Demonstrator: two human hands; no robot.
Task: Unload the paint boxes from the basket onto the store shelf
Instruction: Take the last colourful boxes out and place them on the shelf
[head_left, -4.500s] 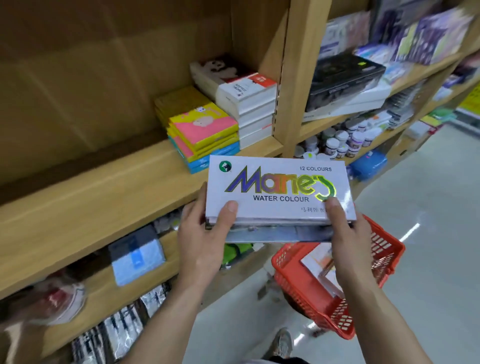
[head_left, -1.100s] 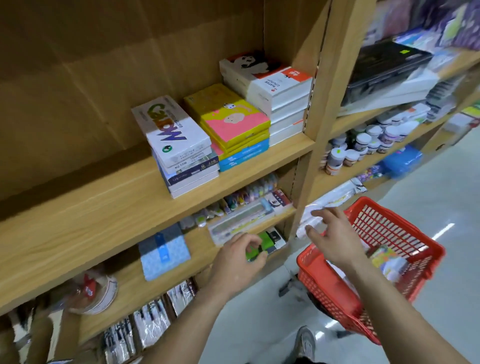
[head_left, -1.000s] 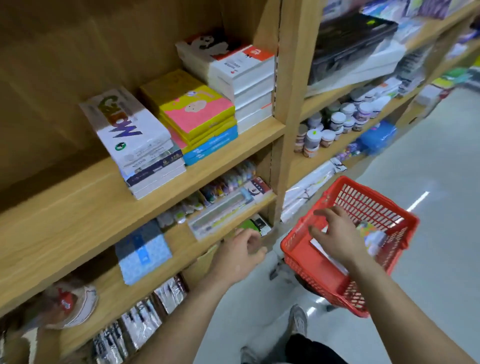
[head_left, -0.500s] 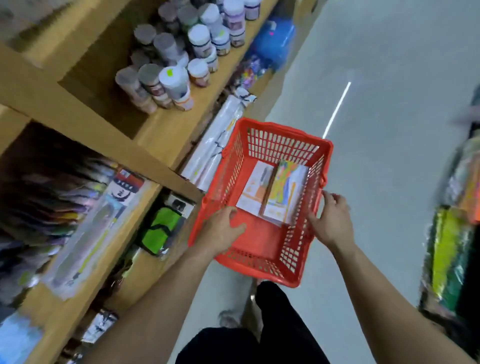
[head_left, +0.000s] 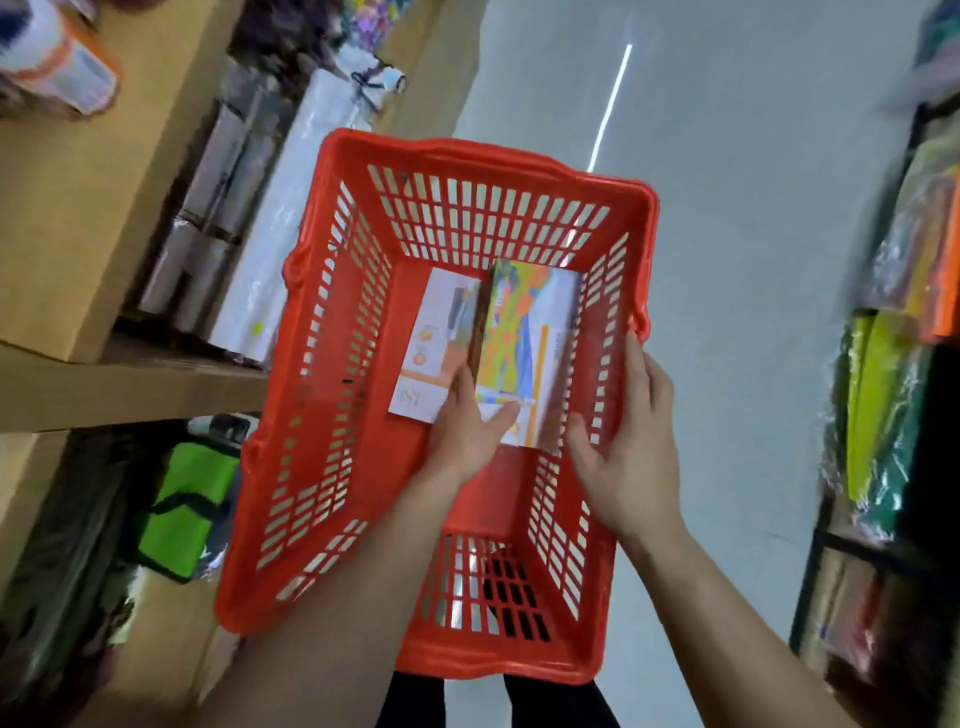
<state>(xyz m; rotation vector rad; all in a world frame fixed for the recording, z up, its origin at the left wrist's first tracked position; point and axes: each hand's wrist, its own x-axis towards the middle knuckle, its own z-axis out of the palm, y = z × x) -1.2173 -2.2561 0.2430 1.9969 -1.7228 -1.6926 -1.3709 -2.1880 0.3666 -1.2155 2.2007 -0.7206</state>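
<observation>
I look straight down into the red basket (head_left: 332, 322). At its bottom lie white paint boxes (head_left: 436, 332), with a colourful paint box (head_left: 511, 332) on top, its left edge tilted up. My left hand (head_left: 467, 426) is inside the basket. Its fingers are at the near left corner of the colourful box and its thumb lies across the near end. My right hand (head_left: 628, 441) hovers at the basket's right wall, fingers spread over the rim and thumb inside, holding nothing. The shelf with the stacked boxes is out of view.
Wooden shelving (head_left: 78, 208) runs along the left with wrapped rolls (head_left: 260, 249) and a green bag (head_left: 182, 509) lower down. A dark rack of coloured packs (head_left: 893, 395) stands on the right. Grey aisle floor (head_left: 737, 182) lies between them, and my legs show under the basket.
My view has tipped down from the shelf into the basket. My left hand moved from the basket's near wall onto the boxes, and my right hand shifted from outside the rim to over it.
</observation>
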